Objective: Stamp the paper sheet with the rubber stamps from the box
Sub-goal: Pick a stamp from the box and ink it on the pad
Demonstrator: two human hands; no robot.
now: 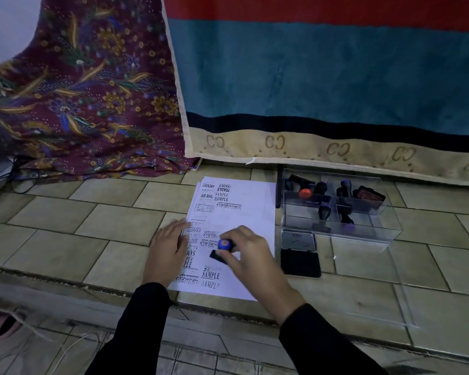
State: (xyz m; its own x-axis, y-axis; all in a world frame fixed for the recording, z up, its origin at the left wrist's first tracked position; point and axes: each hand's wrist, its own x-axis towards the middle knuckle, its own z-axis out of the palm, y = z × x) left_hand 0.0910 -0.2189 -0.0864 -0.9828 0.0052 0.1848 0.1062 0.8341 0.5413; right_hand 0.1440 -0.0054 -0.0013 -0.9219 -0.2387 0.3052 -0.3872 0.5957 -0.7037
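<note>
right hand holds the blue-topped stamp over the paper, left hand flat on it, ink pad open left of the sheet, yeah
No: the head view shows the open ink pad right of the paper, not left. The right hand, stamp and left hand are as stated.

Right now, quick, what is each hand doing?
Left hand: open, resting flat on the white stamped paper sheet.
Right hand: gripping the black rubber stamp with the blue top.

Left hand (166, 250) flat, fingers straight (palm down); right hand (251, 255) curled, fingertips pinching blue-knobbed black rubber stamp (224, 244).
</note>
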